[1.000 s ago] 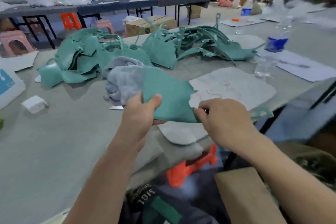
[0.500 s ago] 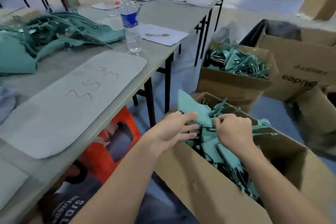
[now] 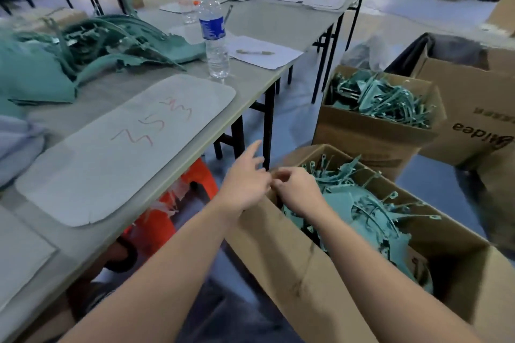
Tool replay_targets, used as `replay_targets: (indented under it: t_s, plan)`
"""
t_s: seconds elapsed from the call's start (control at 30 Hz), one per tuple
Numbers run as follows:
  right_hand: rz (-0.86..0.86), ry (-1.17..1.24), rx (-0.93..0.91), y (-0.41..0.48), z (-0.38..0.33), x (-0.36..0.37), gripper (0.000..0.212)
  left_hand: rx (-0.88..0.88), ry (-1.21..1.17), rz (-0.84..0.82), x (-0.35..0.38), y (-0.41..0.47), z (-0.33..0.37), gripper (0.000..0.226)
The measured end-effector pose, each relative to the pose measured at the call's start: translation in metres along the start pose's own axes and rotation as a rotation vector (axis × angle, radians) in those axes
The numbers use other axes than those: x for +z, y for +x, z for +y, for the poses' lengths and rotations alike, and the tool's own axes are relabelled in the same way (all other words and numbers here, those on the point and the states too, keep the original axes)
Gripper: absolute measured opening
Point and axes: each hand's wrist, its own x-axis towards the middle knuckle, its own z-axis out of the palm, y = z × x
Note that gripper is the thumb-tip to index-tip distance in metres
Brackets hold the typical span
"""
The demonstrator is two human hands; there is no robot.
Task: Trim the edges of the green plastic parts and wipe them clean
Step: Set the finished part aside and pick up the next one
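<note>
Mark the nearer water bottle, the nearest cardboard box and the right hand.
nearer water bottle (image 3: 213, 28): head view, on its blue label.
nearest cardboard box (image 3: 292, 273): head view, on its bare front wall.
right hand (image 3: 298, 192): head view, on the back of the hand.

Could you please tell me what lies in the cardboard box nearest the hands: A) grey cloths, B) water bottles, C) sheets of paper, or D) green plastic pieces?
D: a tangle of green plastic pieces fills the open cardboard box.

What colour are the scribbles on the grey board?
Red scribbles on the board, clearest in the head view.
</note>
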Motion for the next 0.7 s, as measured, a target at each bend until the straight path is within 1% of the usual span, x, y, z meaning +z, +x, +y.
replay_targets:
  t_s: [0.07, 0.1, 0.17, 0.23, 0.3, 0.37, 0.43, 0.53, 0.6, 0.7]
  plan:
    - [0.042, 0.084, -0.135, 0.002, -0.052, 0.002, 0.022, 0.085, -0.042, 0.067, -0.033, -0.004, 0.014, 0.05]
    - [0.048, 0.116, -0.189, 0.002, -0.077, 0.002, 0.024, 0.109, -0.06, 0.117, -0.052, -0.007, 0.021, 0.041]
    - [0.024, 0.16, -0.27, 0.002, -0.126, 0.003, 0.025, 0.144, -0.023, 0.262, -0.092, -0.017, 0.039, 0.03]
    - [-0.082, 0.204, -0.358, 0.0, -0.172, 0.009, 0.019, 0.162, 0.045, 0.424, -0.136, -0.031, 0.056, 0.025]
    - [-0.244, 0.283, -0.427, -0.005, -0.216, 0.022, 0.01, 0.179, 0.138, 0.59, -0.179, -0.049, 0.068, 0.02]
    - [-0.367, 0.351, -0.486, -0.012, -0.254, 0.041, 0.009, 0.193, 0.241, 0.756, -0.221, -0.07, 0.069, 0.013]
    - [-0.427, 0.326, -0.558, -0.021, -0.289, 0.067, 0.014, 0.187, 0.27, 0.901, -0.258, -0.091, 0.062, 0.021]
    - [-0.446, 0.161, -0.751, -0.039, -0.334, 0.117, 0.021, 0.113, 0.291, 1.093, -0.306, -0.121, 0.035, 0.041]
    - [-0.459, 0.044, -0.847, -0.049, -0.36, 0.151, 0.023, -0.008, 0.36, 1.206, -0.333, -0.139, 0.01, 0.045]
    - [-0.463, -0.067, -0.934, -0.05, -0.391, 0.197, 0.026, -0.224, 0.451, 1.391, -0.365, -0.167, -0.029, 0.039]
